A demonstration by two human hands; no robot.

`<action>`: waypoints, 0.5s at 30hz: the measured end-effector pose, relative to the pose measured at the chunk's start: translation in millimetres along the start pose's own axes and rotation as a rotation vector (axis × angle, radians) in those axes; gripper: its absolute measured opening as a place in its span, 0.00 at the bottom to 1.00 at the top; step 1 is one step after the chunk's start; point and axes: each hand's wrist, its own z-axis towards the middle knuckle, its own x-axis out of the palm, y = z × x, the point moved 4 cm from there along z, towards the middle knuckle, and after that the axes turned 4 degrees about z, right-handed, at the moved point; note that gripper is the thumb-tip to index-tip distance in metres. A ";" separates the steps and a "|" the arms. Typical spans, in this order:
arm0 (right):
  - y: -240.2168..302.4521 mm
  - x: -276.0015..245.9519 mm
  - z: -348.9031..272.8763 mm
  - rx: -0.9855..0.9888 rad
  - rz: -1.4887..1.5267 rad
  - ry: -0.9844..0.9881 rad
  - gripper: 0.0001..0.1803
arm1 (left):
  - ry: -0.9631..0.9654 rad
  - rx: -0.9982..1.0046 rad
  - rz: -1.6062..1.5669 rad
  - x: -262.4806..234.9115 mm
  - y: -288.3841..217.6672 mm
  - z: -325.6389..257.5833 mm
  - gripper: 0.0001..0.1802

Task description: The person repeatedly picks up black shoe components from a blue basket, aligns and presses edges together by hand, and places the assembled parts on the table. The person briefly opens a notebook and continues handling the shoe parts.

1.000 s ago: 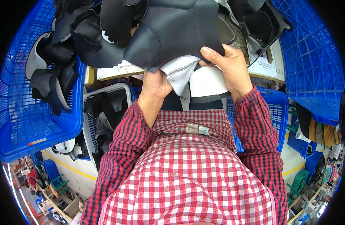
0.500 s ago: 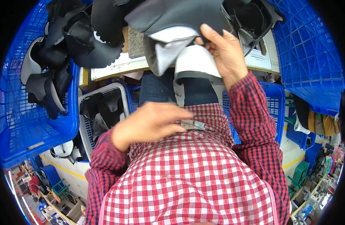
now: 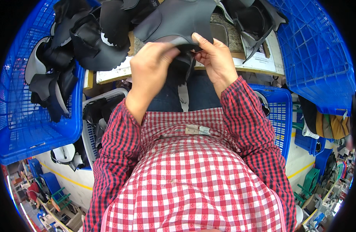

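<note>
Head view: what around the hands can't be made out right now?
- Left hand: fingertips blurred in the head view, so its grip is unclear.
- Black leather piece: far end cut off by the head view's upper edge.
- Pale crate: partly hidden in the head view by the left sleeve.

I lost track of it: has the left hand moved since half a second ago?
Yes: measured against the table, the left hand has moved forward, from over the apron to the table's near edge, by the black piece.
</note>
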 end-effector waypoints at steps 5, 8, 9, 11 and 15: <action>-19.2 -12.5 5.9 0.059 0.084 -0.001 0.09 | -0.029 -0.702 -0.845 34.3 40.0 -22.6 0.20; -27.0 -22.4 -0.6 0.060 0.108 -0.025 0.08 | -0.079 -0.166 -0.219 34.1 33.0 -31.1 0.20; -29.6 -24.5 -3.0 0.059 0.116 -0.029 0.08 | -0.127 0.080 0.098 29.4 29.0 -33.0 0.19; -33.0 -26.4 -6.6 0.047 0.125 -0.033 0.08 | -0.040 -0.264 -0.369 34.3 51.8 -37.4 0.18; -41.1 -26.5 -10.1 0.052 0.154 -0.036 0.09 | 0.105 -0.723 -1.229 66.5 70.5 -57.6 0.20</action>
